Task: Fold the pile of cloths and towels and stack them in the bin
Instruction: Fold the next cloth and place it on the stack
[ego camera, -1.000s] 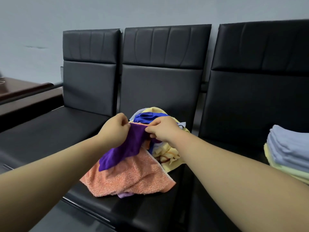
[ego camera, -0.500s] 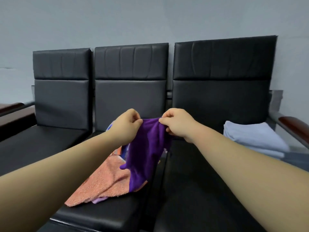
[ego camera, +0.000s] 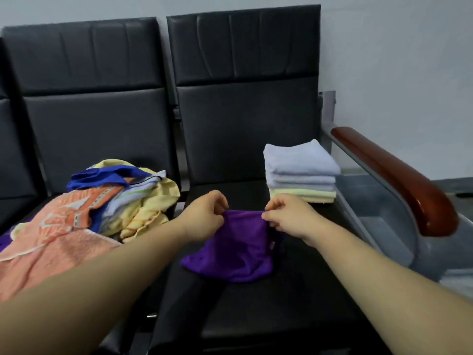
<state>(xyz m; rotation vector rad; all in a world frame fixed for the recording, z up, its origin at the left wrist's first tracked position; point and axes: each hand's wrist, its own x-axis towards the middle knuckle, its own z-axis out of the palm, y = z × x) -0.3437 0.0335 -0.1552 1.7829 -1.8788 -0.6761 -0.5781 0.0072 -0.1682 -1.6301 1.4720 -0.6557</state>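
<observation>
A purple cloth (ego camera: 238,249) hangs down onto the right black seat (ego camera: 268,316), its lower part resting there. My left hand (ego camera: 204,213) pinches its top left corner and my right hand (ego camera: 286,213) pinches its top right corner. A loose pile of cloths (ego camera: 102,201) in orange, yellow, blue and pale stripes lies on the left seat. A folded stack of towels (ego camera: 299,172), pale blue over yellow, sits at the back right of the right seat. No bin can be made out for certain.
Black padded backrests (ego camera: 245,85) rise behind both seats. A dark red wooden armrest (ego camera: 399,175) on a grey metal frame (ego camera: 378,213) bounds the right side. A grey wall stands behind.
Both hands carried the purple cloth off the pile and rightward, lowering it onto the right seat. The view has swung to the right.
</observation>
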